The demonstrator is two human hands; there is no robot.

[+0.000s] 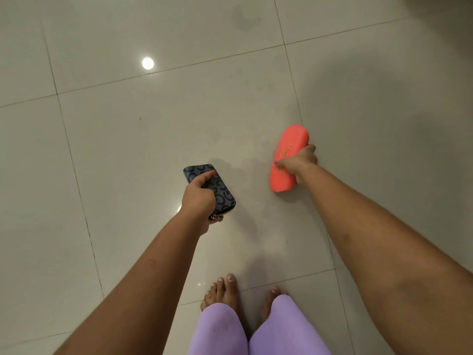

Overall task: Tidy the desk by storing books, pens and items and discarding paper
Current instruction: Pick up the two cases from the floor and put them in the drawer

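Your fingers (204, 194) on the left hand (198, 201) are curled round a dark wallet (221, 189). The forefinger lies straight along its top face, pointing away from you. The wallet is blue-grey with a repeating print of dark, curved, C-like shapes, and I can't make out any word or brand on it. A metal zip pull (217, 217) hangs at its near end, just beside your palm.

Your right hand (298, 161) is clamped across the middle of a coral-red case (289, 139), a long one with rounded ends. One fingertip presses on the face turned up toward you, and the rest wrap round the far side. A few small gold marks sit on that face beside your fingertip, but they are too blurred to read as letters.

You hold both things in the air above the floor (128, 129), well apart from each other. The wallet is on your left and nearer to you, and the case is on your right and farther out.

The floor is pale, glossy tile with thin dark joints. A round lamp reflection (148, 63) shines on a tile toward the far left. Your bare feet (221, 290) stand on the tiles at the near edge of the view, with lilac trouser legs (220, 331) above them.
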